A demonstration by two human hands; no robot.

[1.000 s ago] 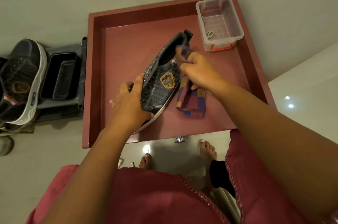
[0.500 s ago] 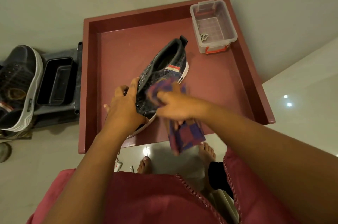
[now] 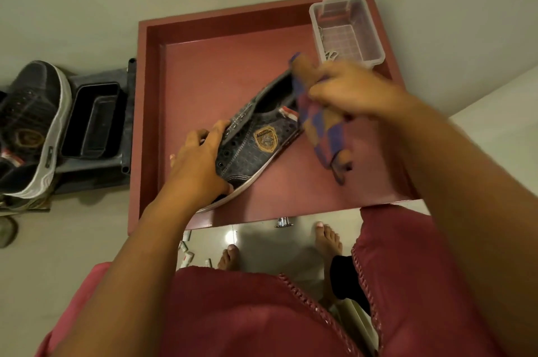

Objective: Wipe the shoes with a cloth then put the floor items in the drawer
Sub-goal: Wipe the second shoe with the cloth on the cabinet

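Observation:
A dark grey shoe (image 3: 256,138) with a gold badge and a white sole lies tilted inside the open red drawer (image 3: 203,65). My left hand (image 3: 198,164) grips its toe end. My right hand (image 3: 346,91) holds a checked purple and brown cloth (image 3: 323,129) against the shoe's heel, and the cloth hangs down over the drawer floor. A second matching shoe (image 3: 32,129) rests at the far left. Several small white items (image 3: 186,254) lie on the floor below the drawer's front edge, near my bare feet.
A clear plastic box (image 3: 349,30) stands in the drawer's back right corner. A black tray (image 3: 93,120) sits on a grey stand left of the drawer. A metal knob (image 3: 283,222) sticks out of the drawer's front. Walls close in behind and to the right.
My right hand has swept the cloth from the shoe's toe end back up to the heel. The left hand keeps its hold on the toe.

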